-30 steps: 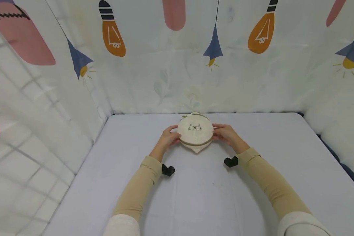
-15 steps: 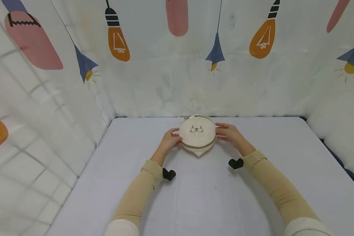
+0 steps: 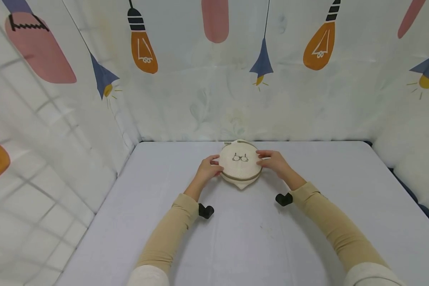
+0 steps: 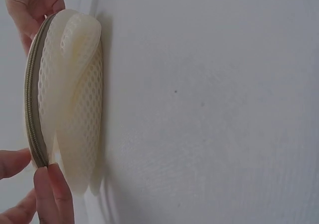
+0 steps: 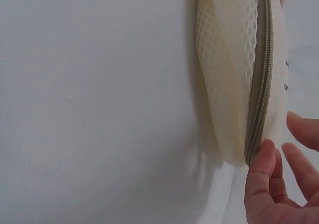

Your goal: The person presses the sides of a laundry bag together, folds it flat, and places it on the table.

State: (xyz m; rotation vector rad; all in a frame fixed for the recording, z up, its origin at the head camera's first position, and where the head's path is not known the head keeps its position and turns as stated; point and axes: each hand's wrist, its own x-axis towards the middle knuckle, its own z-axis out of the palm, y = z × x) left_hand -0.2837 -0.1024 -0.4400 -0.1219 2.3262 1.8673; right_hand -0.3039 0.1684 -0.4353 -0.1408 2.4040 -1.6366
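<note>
Left hand point(image 3: 205, 170): fingers spread moderately, fingertips against the rim of the round cream pouch point(image 3: 240, 171); whether they pinch it cannot be told. Right hand point(image 3: 277, 163): fingers loosely parted at the opposite side, at least one fingertip touching the rim near the zipper.

Pouch location: between the hands, near the far edge of the white table point(image 3: 243, 238). The lid faces up and shows a glasses motif point(image 3: 240, 158).

Status: the zipper point(image 4: 31, 94) appears closed along the visible stretch; full closure cannot be confirmed, as the fingers cover part of it. The pouch appears positioned on the table. Judged from this state, the hands are not yet released from the rim, and the mesh body point(image 4: 89, 94) is folded rather than flat.

Surroundings: a short olive strip point(image 3: 227, 143) lies at the upper left rim; its function is unclear. One black piece point(image 3: 206, 211) sits beside the left sleeve point(image 3: 164, 230), another beside the right sleeve point(image 3: 329, 222). The printed cloth wall point(image 3: 186, 99) stands just beyond the pouch and limits room on that side.
</note>
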